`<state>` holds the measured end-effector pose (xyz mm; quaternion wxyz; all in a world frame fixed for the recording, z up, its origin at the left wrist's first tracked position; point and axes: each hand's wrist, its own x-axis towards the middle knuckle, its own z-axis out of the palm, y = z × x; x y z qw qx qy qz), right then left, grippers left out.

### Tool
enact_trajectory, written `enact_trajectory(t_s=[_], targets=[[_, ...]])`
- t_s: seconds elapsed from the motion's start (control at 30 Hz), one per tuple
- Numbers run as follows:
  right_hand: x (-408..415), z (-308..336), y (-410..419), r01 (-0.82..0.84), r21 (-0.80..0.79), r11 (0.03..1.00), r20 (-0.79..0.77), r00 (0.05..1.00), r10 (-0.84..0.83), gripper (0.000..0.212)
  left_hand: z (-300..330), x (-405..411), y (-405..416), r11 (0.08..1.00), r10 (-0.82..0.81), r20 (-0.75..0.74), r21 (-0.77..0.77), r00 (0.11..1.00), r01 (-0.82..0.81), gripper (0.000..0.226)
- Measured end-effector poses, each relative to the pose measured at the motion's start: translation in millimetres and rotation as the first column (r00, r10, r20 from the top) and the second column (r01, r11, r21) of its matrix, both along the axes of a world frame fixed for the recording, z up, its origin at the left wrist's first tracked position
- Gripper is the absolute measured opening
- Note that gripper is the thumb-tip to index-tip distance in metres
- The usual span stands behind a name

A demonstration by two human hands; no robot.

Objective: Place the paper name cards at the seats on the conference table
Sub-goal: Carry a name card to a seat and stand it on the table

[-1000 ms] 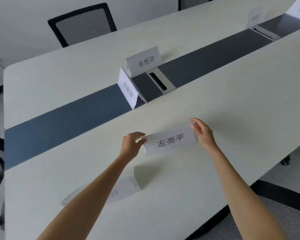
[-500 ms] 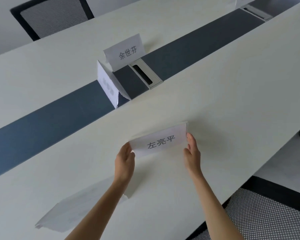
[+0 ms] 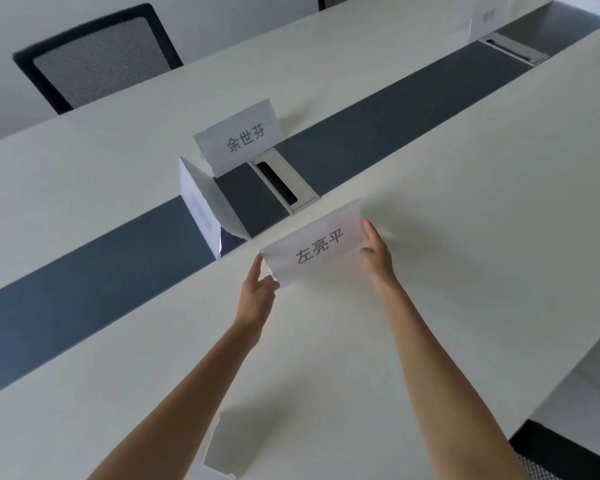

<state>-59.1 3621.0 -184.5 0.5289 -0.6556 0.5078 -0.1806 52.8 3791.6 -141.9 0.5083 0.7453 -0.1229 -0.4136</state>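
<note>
Pinched lightly at both short ends between left hand (image 3: 257,292) and right hand (image 3: 376,252), name card (image 3: 314,245) (thin, floppy paper) probably creasing under firmer squeeze.

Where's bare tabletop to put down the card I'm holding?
Bare table lies right of the held card, between the dark strip and the near edge. It is crowded around the cable box, where two cards stand.
</note>
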Motion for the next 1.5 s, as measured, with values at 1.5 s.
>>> enact_trajectory(t_s=[1.5], targets=[[-31.1,-13.1,361.6,-0.684,-0.086,0.724,-0.174,0.726,0.665,0.079,48.7,-57.4,401.1,0.965,0.257,0.135,0.009,0.957,-0.261,0.033]])
